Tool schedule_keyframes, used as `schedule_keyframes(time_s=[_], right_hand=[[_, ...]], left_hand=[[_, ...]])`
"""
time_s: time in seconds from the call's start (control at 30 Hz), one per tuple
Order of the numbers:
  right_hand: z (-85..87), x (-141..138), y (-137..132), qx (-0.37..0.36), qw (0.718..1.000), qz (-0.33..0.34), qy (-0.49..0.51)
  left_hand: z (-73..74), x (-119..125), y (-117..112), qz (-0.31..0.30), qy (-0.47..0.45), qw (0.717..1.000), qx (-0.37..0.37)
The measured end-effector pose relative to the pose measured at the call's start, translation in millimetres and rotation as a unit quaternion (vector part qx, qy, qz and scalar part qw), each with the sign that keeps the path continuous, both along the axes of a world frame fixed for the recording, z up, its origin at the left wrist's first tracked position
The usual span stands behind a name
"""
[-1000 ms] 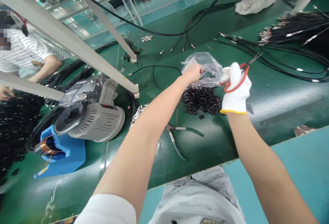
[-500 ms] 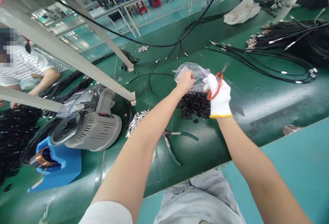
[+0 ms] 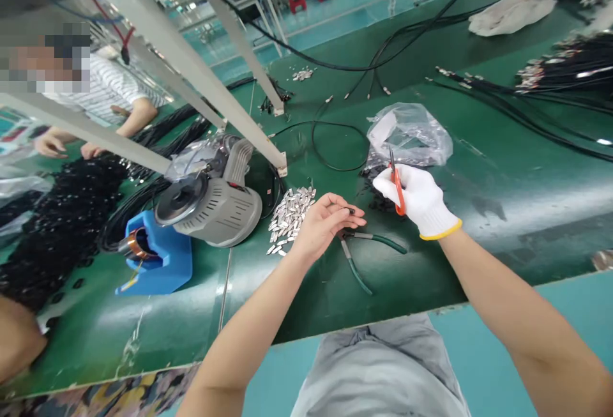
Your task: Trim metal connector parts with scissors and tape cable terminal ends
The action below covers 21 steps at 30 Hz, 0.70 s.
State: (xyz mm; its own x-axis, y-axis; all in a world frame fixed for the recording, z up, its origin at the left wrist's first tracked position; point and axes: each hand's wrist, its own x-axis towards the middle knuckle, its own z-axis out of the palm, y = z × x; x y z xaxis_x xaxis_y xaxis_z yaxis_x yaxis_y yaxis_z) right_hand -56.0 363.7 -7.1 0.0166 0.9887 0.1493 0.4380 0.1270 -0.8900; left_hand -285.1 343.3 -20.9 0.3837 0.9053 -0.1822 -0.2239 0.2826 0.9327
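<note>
My bare left hand (image 3: 324, 222) hovers over the green table (image 3: 502, 174), its fingertips pinched on a small black piece (image 3: 351, 211). It is just above the green-handled pliers (image 3: 371, 246) lying on the table. My right hand (image 3: 417, 201), in a white glove, grips red-handled scissors (image 3: 397, 187) with the blades pointing up and away. Behind the glove lies a pile of small black parts (image 3: 374, 195), partly hidden. A crumpled clear plastic bag (image 3: 414, 131) sits just beyond it.
A heap of silver terminals (image 3: 290, 214) lies left of my left hand. Further left stand a grey machine (image 3: 215, 206) and a blue holder (image 3: 160, 262). Black cables (image 3: 541, 107) cross the right side. Slanted metal bars (image 3: 239, 117) rise overhead. A person in a striped shirt (image 3: 112, 88) works at far left.
My left hand let go of the plastic bag and came back toward me with a small black piece. My right hand dropped lower with the scissors. The view shifted left.
</note>
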Motion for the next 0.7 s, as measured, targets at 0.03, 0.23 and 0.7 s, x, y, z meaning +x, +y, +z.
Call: schedule_keyframes(time_s=[0.03,0.23,0.7], right_hand=[[-0.5,-6,-2,0.024,0.996,0.027,-0.076],[-18.1,-37,-9,0.177,0.921,0.127,-0.324],[-31.4,-43,-3,0.149,0.893,0.174,-0.386]], left_hand=[[-2.3,-9,-6,0.013,0.006,1.000,0.006],[-23.5,-40,-14,0.084,0.120,0.981,0.130],[-26.9,-48,-22,0.105,0.048,0.989,0.094]])
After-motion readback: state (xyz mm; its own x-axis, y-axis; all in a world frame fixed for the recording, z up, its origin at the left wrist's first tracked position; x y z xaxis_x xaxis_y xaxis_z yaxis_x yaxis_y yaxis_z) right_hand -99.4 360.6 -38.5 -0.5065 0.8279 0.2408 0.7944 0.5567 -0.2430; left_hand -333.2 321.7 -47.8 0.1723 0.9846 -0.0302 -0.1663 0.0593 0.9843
